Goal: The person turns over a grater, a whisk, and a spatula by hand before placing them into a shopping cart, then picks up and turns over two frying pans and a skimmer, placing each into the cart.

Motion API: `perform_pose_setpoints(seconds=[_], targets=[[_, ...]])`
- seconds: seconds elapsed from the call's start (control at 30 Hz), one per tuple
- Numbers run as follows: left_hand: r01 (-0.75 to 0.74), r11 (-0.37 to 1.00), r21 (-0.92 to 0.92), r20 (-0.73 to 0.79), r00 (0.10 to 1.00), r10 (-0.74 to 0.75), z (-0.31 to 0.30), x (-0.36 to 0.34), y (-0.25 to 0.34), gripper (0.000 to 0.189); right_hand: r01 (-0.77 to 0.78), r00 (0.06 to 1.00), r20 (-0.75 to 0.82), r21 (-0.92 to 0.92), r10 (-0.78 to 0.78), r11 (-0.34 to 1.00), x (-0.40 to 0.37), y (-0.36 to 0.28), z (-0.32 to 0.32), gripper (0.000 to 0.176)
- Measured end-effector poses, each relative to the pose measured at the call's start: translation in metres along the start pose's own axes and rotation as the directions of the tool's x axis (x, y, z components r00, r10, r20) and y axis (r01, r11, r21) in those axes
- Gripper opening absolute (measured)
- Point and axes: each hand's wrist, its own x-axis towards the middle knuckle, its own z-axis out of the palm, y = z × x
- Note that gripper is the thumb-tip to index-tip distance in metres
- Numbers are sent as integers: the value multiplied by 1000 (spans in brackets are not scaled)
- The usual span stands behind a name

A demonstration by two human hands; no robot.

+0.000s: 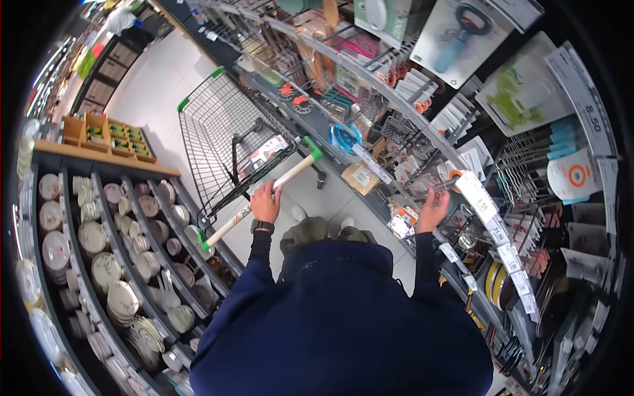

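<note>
Navy jacket (337,317) nearest. Left hand (265,204) wrapped round cream cart handle (294,173), fingers curled snug. Right hand (433,210) raised at the utensil rack (396,98), fingers part-curled; can't tell whether they grip anything. Step looks like a reach to the rack; next move calls for careful fingers in tight spacing. Wire cart (210,129) beyond.
</note>
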Motion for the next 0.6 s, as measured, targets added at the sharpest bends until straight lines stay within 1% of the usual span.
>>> perform_pose_setpoints(seconds=[0.03,0.1,0.13,0.27,0.3,0.33,0.37,0.4,0.47,0.5,0.57,0.6], targets=[[16,1000,6,0,1000,-16,-1,-5,1,31,-2,1000,17,2,2,1000,-2,-5,-1,23],[-6,999,35,-7,1000,7,1,-13,5,31,-52,998,51,64,49,997,-5,-12,-5,21],[-11,998,54,5,1000,11,1,-17,7,31,-49,997,71,130,40,990,-6,-4,-7,20],[-8,999,41,8,1000,8,3,-38,24,34,-56,994,96,102,46,993,-11,-8,-15,19],[0,1000,22,20,1000,-1,1,-42,31,35,-44,994,107,140,29,989,-13,-14,-14,19],[-13,1000,20,-13,1000,14,1,-47,36,33,-31,993,114,177,11,984,-14,-17,-15,19],[-29,999,17,-44,999,29,2,-51,40,32,-34,994,104,172,16,985,-17,-12,-15,19],[-39,999,13,-35,999,39,0,-52,44,32,-41,989,148,172,15,984,-21,-5,-15,19],[-9,992,-129,14,1000,11,-6,-57,51,31,-63,975,220,175,24,983,-31,9,-15,22],[-13,991,-134,22,1000,16,-10,-59,55,31,-66,976,215,168,29,984,-37,6,-14,22],[32,989,-145,88,996,-20,-18,-60,64,31,-226,918,355,99,178,969,-44,-2,-9,23],[64,979,-191,112,993,-43,-21,-63,69,32,-153,917,378,37,128,987,-47,1,-4,22]])
